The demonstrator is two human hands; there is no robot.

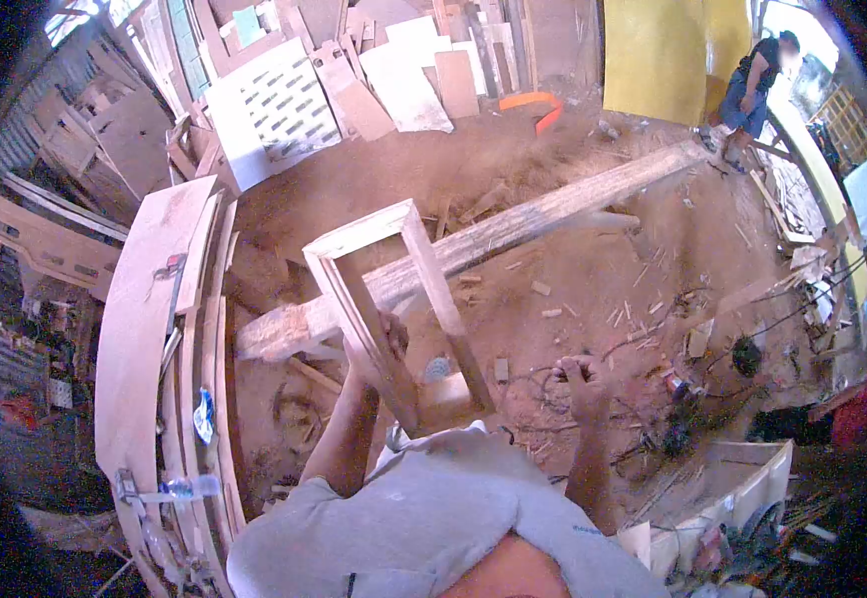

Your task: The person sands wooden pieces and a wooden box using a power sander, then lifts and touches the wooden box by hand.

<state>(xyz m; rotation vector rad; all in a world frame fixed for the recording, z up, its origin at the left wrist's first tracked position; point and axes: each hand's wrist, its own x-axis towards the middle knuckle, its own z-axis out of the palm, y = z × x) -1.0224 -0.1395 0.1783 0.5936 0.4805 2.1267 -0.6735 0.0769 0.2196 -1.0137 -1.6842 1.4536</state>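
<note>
A rectangular wooden frame [437, 284] with an open middle is held up in front of my body, tilted. My left hand [391, 337] is closed around its left rail, with part of the fingers hidden behind the wood. The frame's lower end is close to my shirt. To the right, apart from the frame, my right hand [583, 384] is raised with its fingers curled together; whatever they may hold is too small to make out. Beyond the frame, a long wooden beam [553, 207] runs diagonally across the floor.
Stacked boards [154, 319] stand along my left side, with a clamp [126, 486] on them. Wood scraps and cables litter the dirt floor [573, 289]. An open wooden box [767, 478] is at lower right. Another person [752, 90] stands near the beam's far end.
</note>
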